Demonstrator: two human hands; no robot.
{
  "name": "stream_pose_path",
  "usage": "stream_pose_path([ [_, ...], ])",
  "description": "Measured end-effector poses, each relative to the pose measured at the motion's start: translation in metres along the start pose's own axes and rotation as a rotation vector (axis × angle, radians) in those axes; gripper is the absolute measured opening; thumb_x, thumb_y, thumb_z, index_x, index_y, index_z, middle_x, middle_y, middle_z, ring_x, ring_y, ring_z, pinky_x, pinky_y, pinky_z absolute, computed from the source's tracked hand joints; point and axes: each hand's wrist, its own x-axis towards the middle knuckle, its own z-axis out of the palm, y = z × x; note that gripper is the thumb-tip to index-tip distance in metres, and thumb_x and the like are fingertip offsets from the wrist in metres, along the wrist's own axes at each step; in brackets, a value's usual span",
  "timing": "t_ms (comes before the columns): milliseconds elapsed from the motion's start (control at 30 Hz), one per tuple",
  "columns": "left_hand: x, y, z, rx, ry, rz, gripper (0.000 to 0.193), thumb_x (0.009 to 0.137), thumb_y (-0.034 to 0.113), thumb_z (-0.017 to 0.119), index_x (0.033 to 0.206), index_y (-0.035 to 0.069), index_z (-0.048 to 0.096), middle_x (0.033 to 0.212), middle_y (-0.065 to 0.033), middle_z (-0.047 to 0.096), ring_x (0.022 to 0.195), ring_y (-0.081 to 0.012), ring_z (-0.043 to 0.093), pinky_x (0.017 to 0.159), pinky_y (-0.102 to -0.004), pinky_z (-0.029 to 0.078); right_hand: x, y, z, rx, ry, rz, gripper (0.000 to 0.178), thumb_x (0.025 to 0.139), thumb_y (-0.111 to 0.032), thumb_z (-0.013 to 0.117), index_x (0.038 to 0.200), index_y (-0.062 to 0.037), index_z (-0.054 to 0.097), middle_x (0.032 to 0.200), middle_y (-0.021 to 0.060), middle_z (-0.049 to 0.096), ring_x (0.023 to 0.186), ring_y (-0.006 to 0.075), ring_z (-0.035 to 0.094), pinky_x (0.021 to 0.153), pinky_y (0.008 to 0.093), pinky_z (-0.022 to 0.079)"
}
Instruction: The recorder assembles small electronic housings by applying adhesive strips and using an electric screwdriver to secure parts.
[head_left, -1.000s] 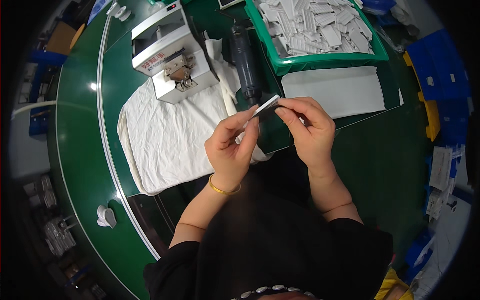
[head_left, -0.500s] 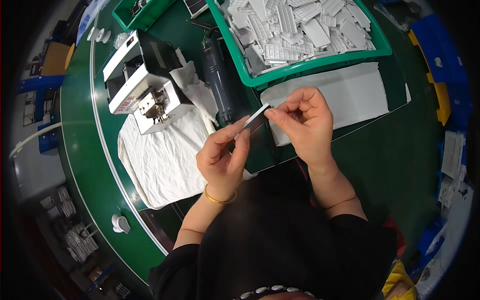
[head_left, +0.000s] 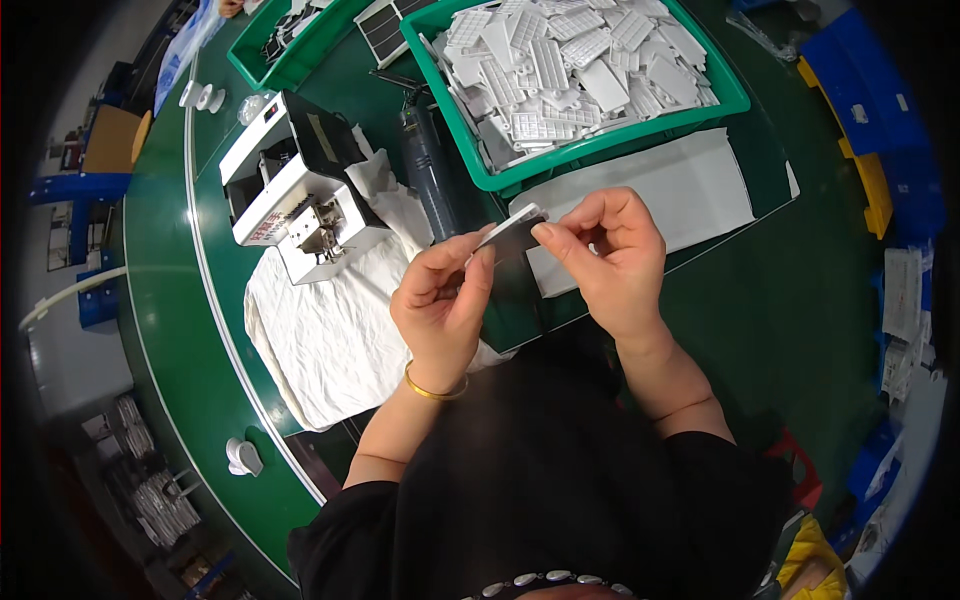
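My left hand (head_left: 438,300) pinches a small flat rectangular piece (head_left: 512,224) with a white edge and a dark face, thumb below and fingers above. The piece tilts up towards the right, over the bench. At its raised end is my right hand (head_left: 618,262), with thumb and forefinger pressed together; whatever lies between them is too small to make out. A thin wire-like strand shows near my left thumb. Beyond both hands, a green bin (head_left: 590,142) holds many white ribbed plastic plates (head_left: 548,66).
A white-and-black machine (head_left: 300,200) stands on a white cloth (head_left: 318,335) at left. Beside it lies a dark cylindrical tool (head_left: 428,170). White board (head_left: 680,185) lies before the bin. Farther off are a smaller green bin (head_left: 262,72) and a dark panel (head_left: 385,30).
The held piece has turned, so more of its dark face shows. My hands stay close to the same place. The whole view has shifted slightly, and another person's hand appears at the top left.
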Motion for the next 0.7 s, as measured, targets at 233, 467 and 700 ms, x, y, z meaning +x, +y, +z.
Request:
stream_pose_path([
  [233, -0.013, 0.0, -0.009, -0.002, -0.037, 0.058, 0.017, 0.089, -0.004, 0.067, 0.106, -0.004, 0.065, 0.102, -0.0071, 0.071, 0.08, -0.003, 0.062, 0.069, -0.0161, 0.05, -0.014, 0.002, 0.002, 0.02, 0.019, 0.008, 0.027, 0.082, 0.007, 0.074, 0.094, -0.006, 0.053, 0.082, 0.0006, 0.064, 0.074, 0.0041, 0.057, 0.066, 0.0178, 0.044],
  [467, -0.028, 0.005, -0.021, 0.017, -0.083, 0.144, 0.017, 0.089, -0.005, 0.067, 0.106, -0.005, 0.064, 0.105, -0.0098, 0.071, 0.082, -0.0058, 0.064, 0.071, -0.0181, 0.052, -0.033, -0.002, 0.009, 0.005, 0.016, -0.027, 0.025, 0.083, 0.008, 0.073, 0.093, -0.0049, 0.053, 0.082, 0.0011, 0.063, 0.073, 0.0042, 0.057, 0.065, 0.0175, 0.046],
  [700, -0.043, 0.011, -0.039, -0.029, -0.066, 0.163, 0.017, 0.09, -0.004, 0.066, 0.107, -0.005, 0.064, 0.105, -0.0095, 0.072, 0.082, -0.0072, 0.066, 0.073, -0.0194, 0.052, -0.058, -0.009, 0.026, -0.075, 0.013, -0.1, 0.024, 0.083, 0.009, 0.072, 0.093, -0.0035, 0.053, 0.083, 0.0022, 0.064, 0.074, 0.0048, 0.059, 0.066, 0.018, 0.049],
])
